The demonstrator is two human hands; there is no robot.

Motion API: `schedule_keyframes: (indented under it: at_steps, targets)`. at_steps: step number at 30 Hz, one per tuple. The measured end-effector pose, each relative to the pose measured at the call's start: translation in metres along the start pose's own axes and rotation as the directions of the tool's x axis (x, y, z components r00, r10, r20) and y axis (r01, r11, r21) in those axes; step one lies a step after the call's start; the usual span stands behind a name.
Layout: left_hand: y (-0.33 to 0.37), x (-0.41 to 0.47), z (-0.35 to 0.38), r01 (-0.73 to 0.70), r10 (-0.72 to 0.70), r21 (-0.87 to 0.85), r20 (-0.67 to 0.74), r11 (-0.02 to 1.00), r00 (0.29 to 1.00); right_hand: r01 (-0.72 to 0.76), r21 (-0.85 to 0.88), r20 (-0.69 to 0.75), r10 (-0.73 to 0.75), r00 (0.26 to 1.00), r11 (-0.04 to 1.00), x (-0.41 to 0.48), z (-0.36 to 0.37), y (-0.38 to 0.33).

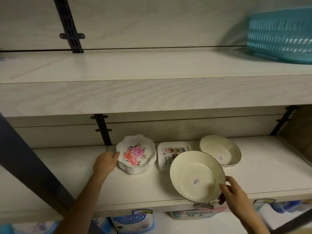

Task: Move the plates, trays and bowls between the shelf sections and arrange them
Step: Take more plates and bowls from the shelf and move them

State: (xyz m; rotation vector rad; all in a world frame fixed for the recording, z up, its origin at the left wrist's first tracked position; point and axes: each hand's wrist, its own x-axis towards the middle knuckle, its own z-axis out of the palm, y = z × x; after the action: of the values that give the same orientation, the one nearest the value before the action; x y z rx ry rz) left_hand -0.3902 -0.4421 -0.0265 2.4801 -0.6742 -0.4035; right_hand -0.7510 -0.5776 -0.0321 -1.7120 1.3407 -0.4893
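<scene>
The right hand [232, 191] grips a cream bowl [196, 176] by its lower right rim, thumb lying over the inside edge and fingers curled beneath. The bowl is tilted, its open face turned toward the camera, and a small barcode sticker [195, 181] sits on its inner bottom. Its near edge hangs over the front lip of the lower shelf [76, 169]. Whether the bowl touches the board cannot be told.

The left hand [105, 162] reaches to the left side of a stack of floral plates [135, 154]. The fingers are partly spread, with the thumb resting on the scalloped rim of the top plate and the palm against the side of the stack. These plates show pink and orange flowers on white.

Between the two hands, just right of the floral stack, lies a stack of rectangular trays [167, 154] printed with cartoon owls; the held bowl covers its right part. Behind and to the right sits a short stack of cream bowls [220, 150], tilted, with a sticker inside the top one.

Above runs the upper shelf [152, 92], bearing a teal plastic basket [280, 34] at its far right. Black slotted wall rails [70, 26] hold the boards. Below the lower shelf stand blue and white packages [133, 220].
</scene>
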Motion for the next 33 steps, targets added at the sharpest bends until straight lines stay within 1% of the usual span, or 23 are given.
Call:
schedule_keyframes:
  at_steps: [2, 5, 7, 10, 15, 21, 26, 29, 31, 33]
  targets:
    - [0.003, -0.004, -0.003, -0.044, 0.043, 0.064, 0.009, 0.997, 0.999, 0.009, -0.011, 0.0, -0.009, 1.0, 1.0, 0.008, 0.005, -0.005]
    - [0.01, -0.014, -0.008, -0.124, 0.116, 0.173, 0.057, 0.977, 0.992, 0.037, -0.029, 0.005, -0.037, 0.999, 0.999, 0.025, 0.015, -0.018]
    - [0.013, -0.023, -0.013, -0.168, 0.152, 0.212, 0.089, 0.963, 0.984, 0.049, -0.046, 0.017, -0.049, 0.999, 0.998, 0.038, 0.024, -0.026]
    - [0.015, -0.035, -0.019, -0.216, 0.192, 0.234, 0.119, 0.948, 0.974, 0.057, -0.052, 0.024, -0.056, 0.998, 0.997, 0.055, 0.035, -0.033]
    - [0.015, -0.051, -0.025, -0.296, 0.274, 0.209, 0.132, 0.932, 0.953, 0.058, -0.036, 0.004, -0.058, 0.998, 0.998, 0.075, 0.034, -0.039]
    - [0.025, -0.058, -0.02, -0.3, 0.284, 0.246, 0.1, 0.922, 0.954, 0.051, 0.031, -0.089, -0.048, 0.995, 0.998, 0.096, 0.001, -0.029]
    - [0.04, -0.071, -0.005, -0.271, 0.264, 0.253, 0.063, 0.929, 0.963, -0.007, 0.048, -0.187, 0.016, 0.982, 0.999, 0.119, -0.031, -0.008]
    - [0.049, -0.084, 0.001, -0.242, 0.244, 0.223, 0.02, 0.944, 0.97, -0.059, 0.016, -0.231, 0.061, 0.971, 0.998, 0.132, -0.043, 0.005]
    - [0.052, -0.092, 0.004, -0.236, 0.239, 0.206, 0.009, 0.95, 0.971, -0.105, 0.009, -0.228, 0.104, 0.968, 0.994, 0.139, -0.046, 0.014]
    - [0.051, -0.1, 0.005, -0.231, 0.236, 0.196, -0.004, 0.953, 0.972, -0.138, -0.023, -0.192, 0.131, 0.973, 0.99, 0.144, -0.047, 0.023]
